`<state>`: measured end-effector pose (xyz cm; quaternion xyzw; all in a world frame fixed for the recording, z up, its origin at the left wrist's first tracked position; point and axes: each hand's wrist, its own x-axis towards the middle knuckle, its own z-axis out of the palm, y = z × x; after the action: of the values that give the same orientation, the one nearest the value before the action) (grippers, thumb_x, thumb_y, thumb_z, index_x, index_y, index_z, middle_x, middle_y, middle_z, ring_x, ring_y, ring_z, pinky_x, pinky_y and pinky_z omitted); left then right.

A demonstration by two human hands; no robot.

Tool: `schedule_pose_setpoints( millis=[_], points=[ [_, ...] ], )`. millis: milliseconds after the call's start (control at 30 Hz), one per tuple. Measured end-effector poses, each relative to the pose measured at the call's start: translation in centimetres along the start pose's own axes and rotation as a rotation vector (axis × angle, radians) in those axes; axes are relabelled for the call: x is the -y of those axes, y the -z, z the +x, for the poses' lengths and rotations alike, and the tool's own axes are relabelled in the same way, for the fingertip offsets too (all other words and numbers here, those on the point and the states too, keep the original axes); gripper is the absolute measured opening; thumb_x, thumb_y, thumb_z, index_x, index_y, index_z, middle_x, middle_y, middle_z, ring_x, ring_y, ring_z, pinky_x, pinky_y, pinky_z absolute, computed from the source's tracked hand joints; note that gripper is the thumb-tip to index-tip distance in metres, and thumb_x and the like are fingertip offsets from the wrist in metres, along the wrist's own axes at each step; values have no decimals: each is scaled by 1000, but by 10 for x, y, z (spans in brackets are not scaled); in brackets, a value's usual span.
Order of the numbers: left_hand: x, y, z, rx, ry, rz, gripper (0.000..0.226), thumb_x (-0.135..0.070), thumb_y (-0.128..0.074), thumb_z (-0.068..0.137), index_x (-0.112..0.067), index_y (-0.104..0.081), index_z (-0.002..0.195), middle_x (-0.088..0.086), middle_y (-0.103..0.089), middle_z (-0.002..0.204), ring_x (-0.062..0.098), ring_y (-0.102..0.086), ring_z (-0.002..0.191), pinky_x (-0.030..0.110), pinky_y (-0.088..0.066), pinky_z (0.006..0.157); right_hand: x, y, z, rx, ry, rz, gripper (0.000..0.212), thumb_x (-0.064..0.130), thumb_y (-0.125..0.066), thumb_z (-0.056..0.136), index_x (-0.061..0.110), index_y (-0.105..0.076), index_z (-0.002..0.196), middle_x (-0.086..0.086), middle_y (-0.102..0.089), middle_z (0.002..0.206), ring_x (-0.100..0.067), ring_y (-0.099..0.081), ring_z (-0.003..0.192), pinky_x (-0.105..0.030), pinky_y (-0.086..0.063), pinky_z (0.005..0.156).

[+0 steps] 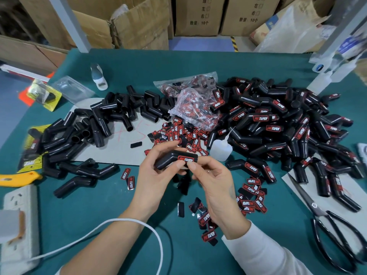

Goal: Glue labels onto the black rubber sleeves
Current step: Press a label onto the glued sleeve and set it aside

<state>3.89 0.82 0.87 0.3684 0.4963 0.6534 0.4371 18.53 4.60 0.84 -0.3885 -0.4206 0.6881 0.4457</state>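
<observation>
sleeve: a bent black rubber sleeve (174, 158) is held above the green table (99, 205).
label: a red-and-black label (185, 159) is pressed on it.
left hand (153, 171): fingers curled round the sleeve.
right hand (210, 179): thumb and fingertips pinched on its labelled end.

a green-topped table (198, 62) fills the view. beyond its far edge, well past the hands, brown cardboard boxes (198, 16) stand stacked on a pale blue floor (198, 43). grey metal posts (71, 22) rise at both far corners.

Black sleeve (170, 158) — red-black label (185, 159) — teal table (99, 205).
</observation>
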Motion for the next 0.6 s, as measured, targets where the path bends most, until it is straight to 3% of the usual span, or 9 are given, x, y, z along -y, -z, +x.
schedule_pose_setpoints(
  millis=[233,433,533,600],
  points=[
    [-1,0,2,-3,47,37,31,-25,-78,87,-26,-73,117,5,-77,110,20,-74,92,27,-60,79,2,3,7,7,7,-34,8,23,-81,82,20,-80,90,-2,-73,85,-6,-58,69,-15,-49,66],
    [-5,0,2,-3,6,56,30,-8,-76,90,-26,-74,113,4,-77,111,18,-75,97,22,-59,83,3,2,5,-9,32,-85,6,27,-78,87,27,-78,93,3,-68,79,-12,-59,66,-20,-50,65],
    [-9,2,2,12,-45,148,34,-6,-76,88,-31,-74,110,-1,-77,114,16,-75,100,18,-56,87,7,4,1,-106,202,-248,10,41,-72,91,33,-66,89,9,-58,77,-16,-55,55,-22,-47,60],
    [-10,4,2,35,-73,210,39,1,-76,89,-32,-75,110,0,-76,115,17,-75,99,16,-55,87,10,7,-2,-97,326,-344,5,39,-69,95,34,-67,92,9,-54,84,-19,-53,59,-30,-47,62]
  ],
)
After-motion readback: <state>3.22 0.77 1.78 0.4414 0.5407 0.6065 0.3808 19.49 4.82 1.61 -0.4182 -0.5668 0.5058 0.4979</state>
